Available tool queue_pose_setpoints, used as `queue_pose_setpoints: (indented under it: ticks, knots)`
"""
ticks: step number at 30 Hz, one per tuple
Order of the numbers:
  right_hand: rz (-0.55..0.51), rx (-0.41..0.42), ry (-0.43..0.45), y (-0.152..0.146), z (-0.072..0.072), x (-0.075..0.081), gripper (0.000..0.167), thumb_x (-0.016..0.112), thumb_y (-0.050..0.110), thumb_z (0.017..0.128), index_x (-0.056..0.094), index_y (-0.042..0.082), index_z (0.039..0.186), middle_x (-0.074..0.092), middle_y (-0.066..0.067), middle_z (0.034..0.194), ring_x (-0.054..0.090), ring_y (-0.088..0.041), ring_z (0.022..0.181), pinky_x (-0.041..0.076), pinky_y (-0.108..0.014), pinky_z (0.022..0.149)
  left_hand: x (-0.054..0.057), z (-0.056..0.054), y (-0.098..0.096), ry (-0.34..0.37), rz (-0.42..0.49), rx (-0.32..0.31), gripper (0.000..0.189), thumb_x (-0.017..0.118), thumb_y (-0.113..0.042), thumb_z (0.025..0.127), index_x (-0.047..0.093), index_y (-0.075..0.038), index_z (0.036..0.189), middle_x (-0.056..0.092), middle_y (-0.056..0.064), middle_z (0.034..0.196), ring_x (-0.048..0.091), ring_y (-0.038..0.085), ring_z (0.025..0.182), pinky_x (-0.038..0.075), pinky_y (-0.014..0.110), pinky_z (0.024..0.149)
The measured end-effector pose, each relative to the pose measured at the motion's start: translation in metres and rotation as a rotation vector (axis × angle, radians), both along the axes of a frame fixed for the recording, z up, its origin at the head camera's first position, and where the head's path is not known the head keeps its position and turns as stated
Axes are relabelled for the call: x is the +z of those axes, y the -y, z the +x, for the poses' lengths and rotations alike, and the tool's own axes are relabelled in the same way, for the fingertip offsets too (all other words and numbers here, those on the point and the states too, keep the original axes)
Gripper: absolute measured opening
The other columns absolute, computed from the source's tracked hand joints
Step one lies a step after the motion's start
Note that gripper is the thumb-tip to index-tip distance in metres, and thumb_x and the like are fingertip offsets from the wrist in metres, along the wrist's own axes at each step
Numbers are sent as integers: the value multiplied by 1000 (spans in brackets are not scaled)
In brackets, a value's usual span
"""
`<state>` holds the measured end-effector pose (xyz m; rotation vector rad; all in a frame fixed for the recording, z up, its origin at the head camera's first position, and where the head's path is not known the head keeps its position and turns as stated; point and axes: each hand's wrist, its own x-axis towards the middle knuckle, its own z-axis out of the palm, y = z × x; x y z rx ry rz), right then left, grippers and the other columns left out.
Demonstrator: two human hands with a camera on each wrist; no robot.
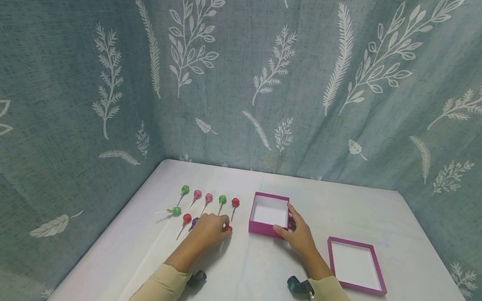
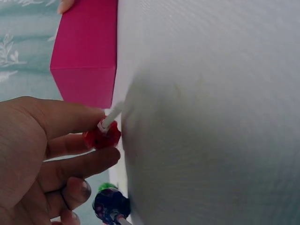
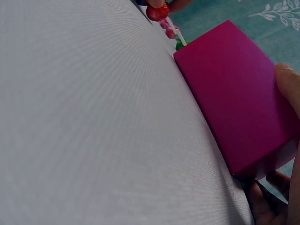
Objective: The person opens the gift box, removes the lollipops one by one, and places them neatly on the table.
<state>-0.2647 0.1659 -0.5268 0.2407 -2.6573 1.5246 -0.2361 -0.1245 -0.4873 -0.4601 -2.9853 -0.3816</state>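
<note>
My left hand [image 1: 209,231] pinches a red-wrapped lollipop [image 2: 104,138] by its head between thumb and fingers, just over the table; its white stick points away from the palm. A blue-purple lollipop [image 2: 110,205] lies beside that hand. To the right stands a magenta box [image 1: 265,229], open at the top with a white inside that shows no contents. My right hand [image 1: 302,236] holds the box at its right side, thumb at the front rim and fingers along the side wall, some of them hidden behind it.
Several lollipops lie left of the box: a green one [image 1: 222,199], a pink one [image 1: 197,194] and a red one [image 1: 235,202] among them. A magenta-rimmed lid [image 1: 356,287] lies right of the right arm. A patterned curtain [image 1: 243,79] hangs behind the white table [image 1: 323,202].
</note>
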Motion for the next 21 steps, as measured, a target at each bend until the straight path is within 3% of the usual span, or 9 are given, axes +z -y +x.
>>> queue_pose_setpoints:
  ticks: [12,17,21]
  knots:
    - [-30,6,-24,0,2,-3,98,82,43,76,27,20,154,37,-18,150,47,-38,128,39,-51,100,1,-3,3,60,3,21,27,78,-36,80,72,-18,98,57,-12,66,50,11,64,39,38,74]
    - [-57,21,-7,1,12,2,100,81,45,76,25,21,155,35,-16,151,47,-39,128,41,-50,98,11,0,14,122,38,19,35,80,-40,78,72,-18,103,62,-11,74,54,12,70,40,38,74]
    - [31,30,-51,-7,23,17,95,79,48,78,27,22,154,31,-10,154,46,-37,129,43,-50,97,21,2,26,119,80,-4,33,79,-38,80,72,-17,105,64,-10,80,56,13,75,45,34,71]
